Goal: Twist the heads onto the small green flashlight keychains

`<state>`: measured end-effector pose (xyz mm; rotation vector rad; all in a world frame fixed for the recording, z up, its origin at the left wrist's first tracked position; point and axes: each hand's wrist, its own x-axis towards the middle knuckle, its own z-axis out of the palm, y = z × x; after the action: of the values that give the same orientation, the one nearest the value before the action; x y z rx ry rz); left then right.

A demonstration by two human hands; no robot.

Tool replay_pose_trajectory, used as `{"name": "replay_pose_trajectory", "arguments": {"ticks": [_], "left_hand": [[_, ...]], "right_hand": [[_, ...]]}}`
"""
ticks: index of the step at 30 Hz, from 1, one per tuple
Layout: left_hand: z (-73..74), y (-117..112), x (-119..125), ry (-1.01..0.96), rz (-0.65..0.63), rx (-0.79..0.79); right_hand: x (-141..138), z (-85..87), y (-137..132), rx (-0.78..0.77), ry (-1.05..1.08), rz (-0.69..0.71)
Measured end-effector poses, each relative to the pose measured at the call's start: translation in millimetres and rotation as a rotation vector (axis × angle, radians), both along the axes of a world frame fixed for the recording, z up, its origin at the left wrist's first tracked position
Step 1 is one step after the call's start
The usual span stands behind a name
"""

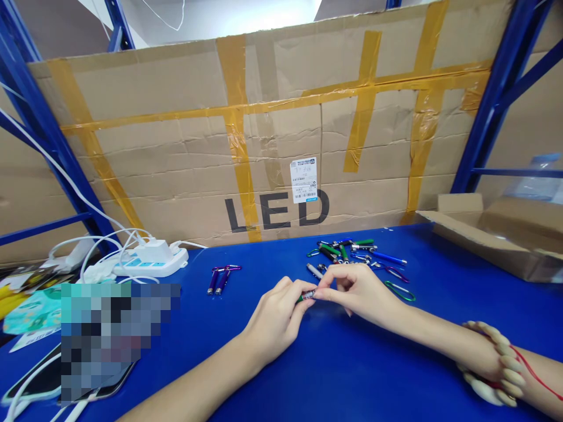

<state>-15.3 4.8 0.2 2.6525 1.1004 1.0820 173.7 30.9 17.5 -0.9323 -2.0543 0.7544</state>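
Note:
My left hand (277, 316) and my right hand (356, 290) meet over the blue table (343, 363), both pinching one small green keychain flashlight (307, 295) between their fingertips. The left fingers curl round its body; the right thumb and fingers grip its silver end. Just behind the hands lies a pile of several similar small flashlights (352, 253) with carabiner clips, in green, blue, black and silver. Two purple flashlights (220, 278) lie side by side to the left. A green carabiner (399, 291) rests beside my right hand. A bead bracelet (492, 363) circles my right wrist.
A taped cardboard sheet marked LED (277, 146) stands along the table's back. A white power strip (152, 261) with cables sits at the left, near packets and a phone. An open cardboard box (497, 234) is at the right. Blue shelf posts (492, 105) flank the scene.

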Motion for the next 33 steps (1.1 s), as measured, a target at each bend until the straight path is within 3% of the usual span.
{"name": "replay_pose_trajectory", "arguments": {"ticks": [33], "left_hand": [[0.8,-0.8,0.7,0.011,0.014,-0.008]], "right_hand": [[-0.7,0.6,-0.8,0.004,-0.007,0.004]]}}
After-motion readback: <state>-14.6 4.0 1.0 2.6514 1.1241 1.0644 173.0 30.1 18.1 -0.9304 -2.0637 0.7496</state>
